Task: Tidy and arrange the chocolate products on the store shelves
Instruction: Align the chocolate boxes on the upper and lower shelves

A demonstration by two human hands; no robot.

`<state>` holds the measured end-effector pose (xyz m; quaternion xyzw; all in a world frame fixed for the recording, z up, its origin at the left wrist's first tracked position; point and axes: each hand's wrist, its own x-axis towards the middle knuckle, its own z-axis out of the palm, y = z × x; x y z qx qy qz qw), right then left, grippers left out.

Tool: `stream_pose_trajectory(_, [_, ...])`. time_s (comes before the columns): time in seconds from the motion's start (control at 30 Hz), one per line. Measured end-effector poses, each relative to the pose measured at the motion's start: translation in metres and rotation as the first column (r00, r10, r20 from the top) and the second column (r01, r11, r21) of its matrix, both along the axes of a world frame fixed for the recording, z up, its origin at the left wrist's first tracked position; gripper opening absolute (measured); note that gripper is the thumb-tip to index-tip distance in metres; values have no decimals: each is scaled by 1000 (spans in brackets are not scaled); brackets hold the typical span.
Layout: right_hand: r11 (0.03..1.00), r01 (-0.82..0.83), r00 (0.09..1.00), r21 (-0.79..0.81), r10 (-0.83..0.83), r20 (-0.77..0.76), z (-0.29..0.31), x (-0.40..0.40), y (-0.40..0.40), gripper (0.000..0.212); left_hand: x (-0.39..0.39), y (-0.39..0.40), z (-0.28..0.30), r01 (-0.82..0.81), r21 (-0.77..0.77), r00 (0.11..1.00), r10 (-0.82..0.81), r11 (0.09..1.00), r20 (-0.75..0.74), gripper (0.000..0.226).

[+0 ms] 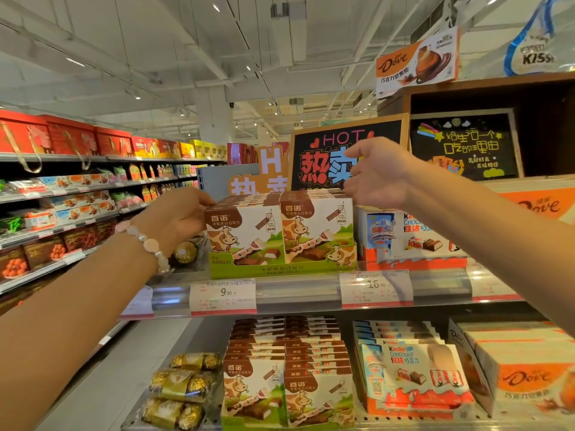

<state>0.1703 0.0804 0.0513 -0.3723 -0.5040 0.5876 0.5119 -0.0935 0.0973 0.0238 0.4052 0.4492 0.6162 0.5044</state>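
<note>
Two rows of Bainuo milk-chocolate boxes point(281, 231), printed with a cartoon cow, stand upright in a green display tray point(280, 269) on the upper shelf point(311, 290), dead centre of my view. My left hand point(183, 217), beaded bracelet point(147, 244) at the wrist, comes in from 8 o'clock; its fingers point(203, 200) press against the top left corner of the front left box, though I cannot tell whether they pinch it or only push. My right hand point(378, 174) hovers at 1 o'clock above the back of the right row, fingers point(353, 189) loosely spread and curled, holding nothing.

The risk, as I judge it, is at that left corner: a hard sideways push could tip the front box or skew the whole tray toward the Kinder boxes point(410, 237) just beside it at 3 o'clock, and the raised hand could knock the "HOT" chalkboard sign point(329, 157) standing close behind.

Price tags point(222, 295) line the shelf edge. At 6 o'clock a lower shelf holds more of the same boxes, gold-wrapped chocolates point(180, 390) and Dove cartons point(522, 368). A supermarket aisle of red gift boxes point(71, 138) runs off at 9 o'clock under a white ceiling.
</note>
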Motion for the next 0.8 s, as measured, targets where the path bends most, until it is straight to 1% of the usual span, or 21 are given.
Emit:
stream_pose_trajectory(0.03, [1000,21,1000,13,-22,20,-1,-2,4,71,2,0,2,5,-5,1000,-5,1000,2,45])
stream_pose_trajectory(0.13, [997,41,997,63,-45,57,-2,-6,9,71,7,-3,7,-15,-7,1000,15,1000,-10,31])
stream_pose_trajectory(0.2, [994,47,992,100,-58,109,-3,-6,10,70,9,-4,9,-34,-9,999,34,999,-20,30])
stream_pose_trajectory(0.23, [991,37,985,130,-58,164,-3,-5,10,69,9,-5,8,-34,-7,999,34,999,-22,33])
stream_pose_trajectory(0.27, [985,9,966,171,-53,253,-4,-5,10,67,7,-5,8,-21,-9,1000,20,1000,-21,38])
stream_pose_trajectory(0.3, [972,-24,913,236,-75,401,-4,-5,10,64,6,-6,7,8,-17,1000,-8,1000,-27,43])
stream_pose_trajectory(0.33, [943,-61,790,329,-156,593,-3,-5,12,62,6,-8,6,46,-31,998,-48,998,-47,46])
stream_pose_trajectory(0.37, [902,-114,619,416,-263,740,-3,-5,14,65,8,-10,5,94,-52,992,-98,994,-74,47])
stream_pose_trajectory(0.4, [866,-190,452,463,-342,824,-3,-5,17,73,9,-13,4,135,-72,984,-142,988,-105,46])
stream_pose_trajectory(0.43, [859,-254,338,444,-351,873,-4,-5,19,82,11,-15,3,162,-77,976,-171,984,-135,41])
stream_pose_trajectory(0.47, [876,-294,286,382,-301,910,-5,-6,22,89,12,-16,2,170,-66,970,-179,983,-163,32])
stream_pose_trajectory(0.5, [886,-336,270,320,-235,934,-7,-7,24,91,14,-17,1,173,-52,965,-180,983,-192,25])
stream_pose_trajectory(0.53, [885,-376,255,275,-187,949,-10,-9,26,90,15,-18,0,185,-39,957,-189,982,-219,24])
stream_pose_trajectory(0.57, [878,-399,225,266,-188,956,-12,-10,28,88,15,-18,0,199,-30,948,-201,979,-249,28])
stream_pose_trajectory(0.63, [854,-411,174,319,-270,947,-14,-8,35,87,16,-19,0,220,-26,921,-216,975,-325,46])
stream_pose_trajectory(0.67, [842,-413,163,347,-306,938,-14,-7,37,88,16,-19,0,231,-24,903,-224,973,-366,54])
stream_pose_trajectory(0.73, [827,-422,184,372,-324,928,-14,-6,41,86,17,-20,0,245,-10,870,-224,969,-440,71])
stream_pose_trajectory(0.77, [825,-423,199,375,-320,926,-14,-5,42,85,17,-20,0,229,3,855,-200,973,-480,85])
stream_pose_trajectory(0.8, [826,-422,210,374,-312,927,-15,-5,43,84,17,-19,-1,185,37,818,-133,982,-560,98])
